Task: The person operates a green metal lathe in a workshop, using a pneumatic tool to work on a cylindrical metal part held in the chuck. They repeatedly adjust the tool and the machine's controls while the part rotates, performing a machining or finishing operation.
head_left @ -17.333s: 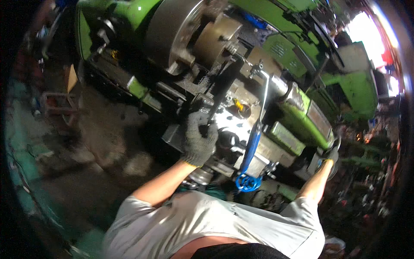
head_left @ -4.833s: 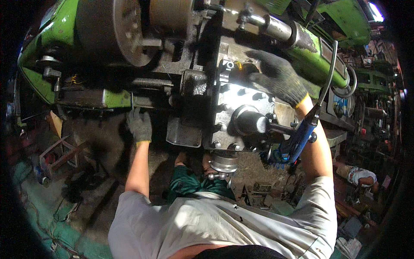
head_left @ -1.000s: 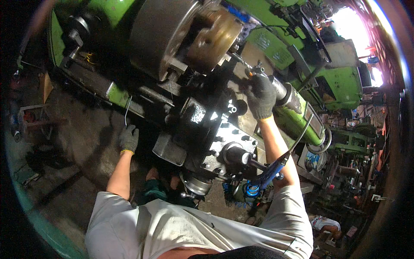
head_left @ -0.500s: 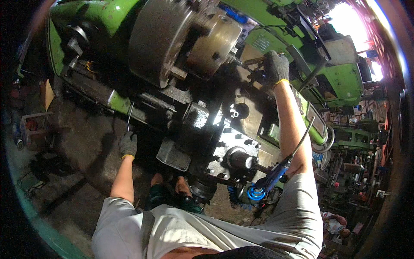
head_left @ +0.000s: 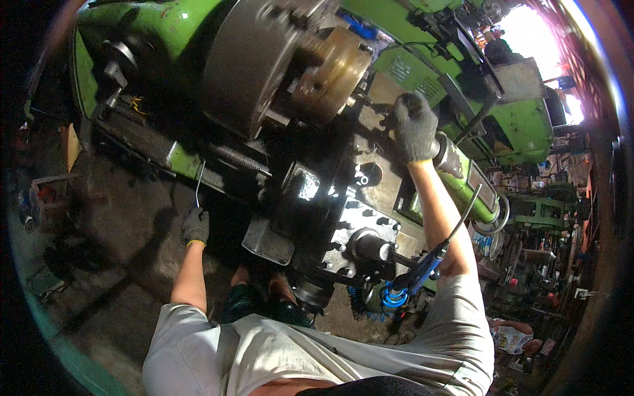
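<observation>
My left fingers (head_left: 200, 217) wrap around the lower end of the bent lever (head_left: 197, 186) at the front rail (head_left: 215, 179). My right fingers (head_left: 412, 109) are curled near the tailstock (head_left: 467, 170); I cannot tell their hold.

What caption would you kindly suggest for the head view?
At a green lathe, the gloved left hand holds a slim lever, the gloved right hand near the tailstock.

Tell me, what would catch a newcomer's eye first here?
Probably the big grey drum at the top, left of centre, with a brass-coloured cylinder just right of it. Then the gloved right hand, right of that cylinder, and the gloved left hand, lower down, holding a thin bent lever.
</observation>
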Demonstrator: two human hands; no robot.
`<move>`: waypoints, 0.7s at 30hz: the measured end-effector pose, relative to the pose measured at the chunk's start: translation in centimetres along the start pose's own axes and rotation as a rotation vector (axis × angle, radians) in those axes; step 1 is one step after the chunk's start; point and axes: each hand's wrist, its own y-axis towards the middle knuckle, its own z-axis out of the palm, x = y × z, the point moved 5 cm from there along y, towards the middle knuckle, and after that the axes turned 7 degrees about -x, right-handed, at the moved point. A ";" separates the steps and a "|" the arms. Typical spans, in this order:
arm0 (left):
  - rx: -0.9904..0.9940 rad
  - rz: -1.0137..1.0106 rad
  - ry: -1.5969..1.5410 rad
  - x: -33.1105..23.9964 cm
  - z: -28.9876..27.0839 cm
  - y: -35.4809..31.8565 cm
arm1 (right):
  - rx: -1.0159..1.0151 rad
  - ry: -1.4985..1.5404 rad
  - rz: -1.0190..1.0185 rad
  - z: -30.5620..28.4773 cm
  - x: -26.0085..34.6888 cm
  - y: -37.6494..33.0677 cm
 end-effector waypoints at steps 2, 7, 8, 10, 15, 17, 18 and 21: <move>-0.011 0.015 -0.018 0.5 0.7 0.2 | 0.054 -0.108 -0.220 0.0 0.3 -1.8; -0.017 -0.016 0.013 0.5 1.1 0.7 | 0.235 -0.311 -0.666 0.2 0.4 -5.0; -0.028 0.002 0.016 0.0 0.8 0.8 | 0.282 -0.346 -0.732 0.3 0.5 -5.3; -0.011 -0.012 0.010 0.2 1.3 1.0 | 0.278 -0.392 -0.801 0.4 0.7 -5.9; 0.016 -0.013 0.065 -1.7 1.3 1.2 | 0.298 -0.400 -0.786 0.8 0.1 -6.2; 0.008 0.011 0.021 -1.6 1.9 0.9 | 0.319 -0.414 -0.775 0.4 0.3 -6.3; 0.022 -0.005 0.040 -1.3 2.3 0.8 | 0.314 -0.423 -0.787 0.6 0.5 -6.1; 0.030 -0.017 0.074 -1.8 2.7 0.9 | 0.241 -0.301 -0.633 -0.1 -0.6 -5.9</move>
